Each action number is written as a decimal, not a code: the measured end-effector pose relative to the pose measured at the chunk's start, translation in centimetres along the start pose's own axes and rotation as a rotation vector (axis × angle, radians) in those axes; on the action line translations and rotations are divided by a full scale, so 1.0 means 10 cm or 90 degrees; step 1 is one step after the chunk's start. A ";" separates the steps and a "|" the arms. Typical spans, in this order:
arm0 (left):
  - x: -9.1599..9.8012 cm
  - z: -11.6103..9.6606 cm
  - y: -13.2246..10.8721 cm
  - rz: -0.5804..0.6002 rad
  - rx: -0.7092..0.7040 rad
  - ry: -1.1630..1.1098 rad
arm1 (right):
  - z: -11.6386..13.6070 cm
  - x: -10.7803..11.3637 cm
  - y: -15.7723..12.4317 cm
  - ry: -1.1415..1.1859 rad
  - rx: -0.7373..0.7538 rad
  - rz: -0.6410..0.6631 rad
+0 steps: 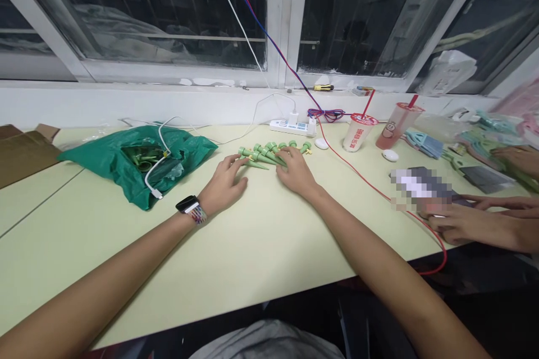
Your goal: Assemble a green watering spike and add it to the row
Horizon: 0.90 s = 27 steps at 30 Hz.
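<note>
Several green watering spikes point(269, 152) with round caps and small yellow valves lie side by side in a row on the pale table point(252, 247). At the left end of the row is my left hand point(224, 184), its fingers apart and fingertips by the nearest spike; a watch is on that wrist. My right hand point(298, 173) rests over the right part of the row with fingers spread, covering some of the spikes. Neither hand has a spike lifted off the table.
A green plastic bag point(113, 151) with green pieces inside and a white cable point(162, 137) across it lies left, beside a cardboard box point(25, 154). Behind are a power strip point(290, 126) and two drink cups point(357, 134). A red cable point(370, 179) runs right, near another person's hands point(467, 224).
</note>
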State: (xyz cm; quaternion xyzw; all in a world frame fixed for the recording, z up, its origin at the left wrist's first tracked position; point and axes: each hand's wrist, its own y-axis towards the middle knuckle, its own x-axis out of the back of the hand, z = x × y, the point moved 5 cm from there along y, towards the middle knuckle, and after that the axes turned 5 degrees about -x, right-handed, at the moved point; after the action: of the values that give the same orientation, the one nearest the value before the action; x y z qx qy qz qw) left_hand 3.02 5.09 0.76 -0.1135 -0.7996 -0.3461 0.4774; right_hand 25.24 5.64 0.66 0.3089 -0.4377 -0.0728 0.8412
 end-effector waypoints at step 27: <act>0.06 -0.06 -0.01 0.003 0.039 -0.037 | 0.40 -0.15 -0.10 0.017 0.101 0.143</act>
State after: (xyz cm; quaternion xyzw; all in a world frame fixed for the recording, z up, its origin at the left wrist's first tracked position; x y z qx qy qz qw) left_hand 3.07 4.57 1.40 -0.1106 -0.8231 -0.3172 0.4579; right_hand 21.40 3.56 0.75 0.3245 -0.4628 0.0609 0.8227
